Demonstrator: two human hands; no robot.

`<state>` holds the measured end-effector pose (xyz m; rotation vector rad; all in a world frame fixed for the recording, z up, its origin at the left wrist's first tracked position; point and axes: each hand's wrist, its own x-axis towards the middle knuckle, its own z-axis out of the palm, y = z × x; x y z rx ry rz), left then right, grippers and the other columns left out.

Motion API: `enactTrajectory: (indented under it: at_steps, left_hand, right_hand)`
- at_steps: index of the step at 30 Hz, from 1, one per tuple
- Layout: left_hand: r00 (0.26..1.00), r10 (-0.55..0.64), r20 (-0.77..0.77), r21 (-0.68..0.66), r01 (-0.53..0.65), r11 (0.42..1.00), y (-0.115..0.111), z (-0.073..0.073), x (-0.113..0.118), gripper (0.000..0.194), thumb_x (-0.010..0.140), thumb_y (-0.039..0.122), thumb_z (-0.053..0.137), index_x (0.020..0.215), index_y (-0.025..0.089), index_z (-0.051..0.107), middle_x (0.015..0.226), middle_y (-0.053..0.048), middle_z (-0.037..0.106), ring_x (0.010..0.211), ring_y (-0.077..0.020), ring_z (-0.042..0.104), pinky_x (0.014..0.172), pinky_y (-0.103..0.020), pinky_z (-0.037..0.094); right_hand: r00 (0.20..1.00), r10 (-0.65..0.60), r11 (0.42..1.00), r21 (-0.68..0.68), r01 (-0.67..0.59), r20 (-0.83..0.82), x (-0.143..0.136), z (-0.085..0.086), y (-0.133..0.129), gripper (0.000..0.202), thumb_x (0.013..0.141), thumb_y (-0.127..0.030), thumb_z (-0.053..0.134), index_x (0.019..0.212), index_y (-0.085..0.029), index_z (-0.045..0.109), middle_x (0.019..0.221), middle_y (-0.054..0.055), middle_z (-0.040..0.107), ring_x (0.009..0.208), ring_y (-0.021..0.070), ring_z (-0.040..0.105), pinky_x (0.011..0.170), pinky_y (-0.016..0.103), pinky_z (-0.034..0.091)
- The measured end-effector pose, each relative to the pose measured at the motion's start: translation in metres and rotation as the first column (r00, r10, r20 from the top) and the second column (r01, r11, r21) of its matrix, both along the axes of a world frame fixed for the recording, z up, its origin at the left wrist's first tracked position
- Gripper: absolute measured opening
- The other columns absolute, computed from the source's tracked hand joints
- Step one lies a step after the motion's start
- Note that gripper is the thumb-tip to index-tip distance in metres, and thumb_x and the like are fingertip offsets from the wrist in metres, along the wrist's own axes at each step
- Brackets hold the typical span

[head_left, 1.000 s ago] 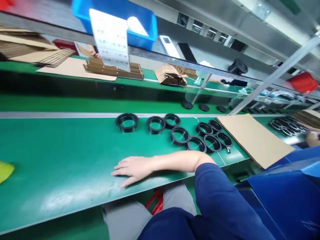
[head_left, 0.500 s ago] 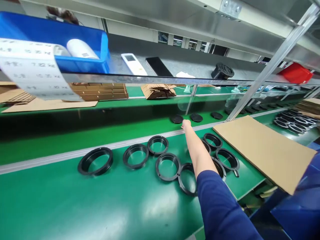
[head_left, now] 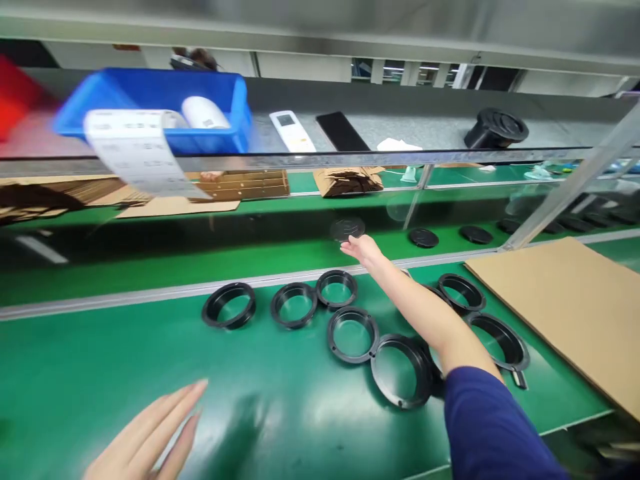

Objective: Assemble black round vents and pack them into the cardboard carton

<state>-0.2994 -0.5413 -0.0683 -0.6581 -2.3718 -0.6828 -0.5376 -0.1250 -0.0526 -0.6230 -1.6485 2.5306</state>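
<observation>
My right hand (head_left: 361, 249) reaches across to the back green strip, its fingers closed at the near edge of a black round disc (head_left: 349, 229). The disc is slightly blurred and appears tilted. My left hand (head_left: 155, 430) is at the lower left above the green mat, fingers stretched out and holding nothing. Between the hands several black rings lie on the mat, among them a ring at the left (head_left: 229, 305), a small ring (head_left: 337, 289) and a large ring (head_left: 403, 371). My right forearm hides part of the rings behind it.
A brown cardboard sheet (head_left: 565, 307) lies at the right. More black discs (head_left: 424, 238) line the back strip. The shelf above bears a blue bin (head_left: 165, 87) with a paper roll, a white remote (head_left: 293, 132), a black phone (head_left: 343, 131) and a black part (head_left: 496, 129). A slanted post stands right.
The view has turned left. My left hand has come into view at the lower left. My right hand has moved left to the leftmost disc and grips its edge.
</observation>
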Motion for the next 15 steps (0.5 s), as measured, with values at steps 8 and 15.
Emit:
enactTrajectory:
  at_steps: [8, 15]
  left_hand:
    - [0.69, -0.565, 0.452, 0.884, -0.26, 0.389, 0.058, 0.008, 0.009, 0.073, 0.086, 0.06, 0.07, 0.148, 0.027, 0.048, 0.138, -0.013, 0.063, 0.127, -0.0326, 0.061, 0.107, -0.053, 0.052]
    - [0.562, -0.791, 0.242, 0.827, -0.545, -0.134, 0.056, 0.015, 0.048, 0.045, 0.099, 0.049, 0.053, 0.115, 0.011, 0.07, 0.119, -0.015, 0.073, 0.121, -0.0319, 0.065, 0.11, -0.049, 0.05]
  right_hand:
    - [0.719, 0.655, 0.72, -0.094, -0.687, -0.234, 0.204, 0.005, -0.12, 0.043, 0.077, -0.033, 0.092, 0.099, -0.018, 0.059, 0.087, 0.003, 0.072, 0.083, 0.0186, 0.075, 0.084, 0.035, 0.065]
    - [0.618, 0.78, 0.626, 0.105, -0.773, -0.103, 0.284, -0.034, -0.18, 0.054, 0.079, -0.061, 0.082, 0.104, -0.018, 0.06, 0.093, 0.008, 0.07, 0.083, 0.0215, 0.072, 0.079, 0.04, 0.064]
